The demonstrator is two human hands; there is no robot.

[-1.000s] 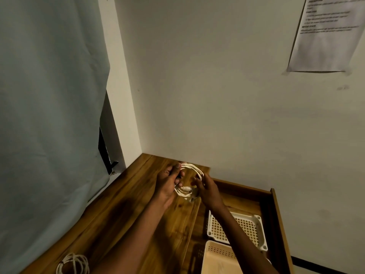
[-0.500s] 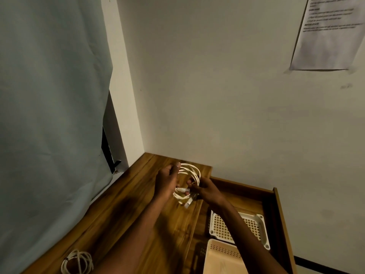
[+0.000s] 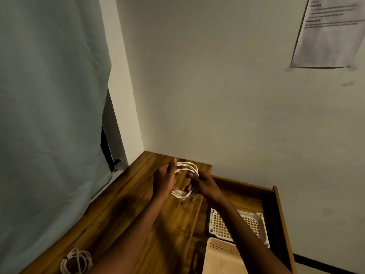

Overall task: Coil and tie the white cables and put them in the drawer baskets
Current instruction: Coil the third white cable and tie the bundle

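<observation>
Fingers of the right hand [image 3: 205,183] curl in on the near side of a coiled white cable [image 3: 186,176], pinching the loops together close to a connector end that hangs just below them; whether a tie is already going round there is too small to tell. The left hand [image 3: 165,179] grips the opposite side of the same coil, thumb raised along the top of the loops, fingers wrapped behind and mostly hidden. The coil is held in the air just above the wooden desk top [image 3: 138,214], near its far edge by the wall, with both forearms reaching forward and converging on it from the lower part of the view.

By my reading, this is the tying step: the cable is wound, and the loose end needs to be wrapped or cinched round the loops so they hold. That calls for the left hand to keep the loops from springing apart while the right works the end through.

Beside the desk, the open drawer [image 3: 276,206] holds a white basket [image 3: 260,224] and a beige basket [image 3: 219,256] nearer the person. A second coiled cable [image 3: 76,261] lies on the desk's near left corner, well apart from the hands.
</observation>
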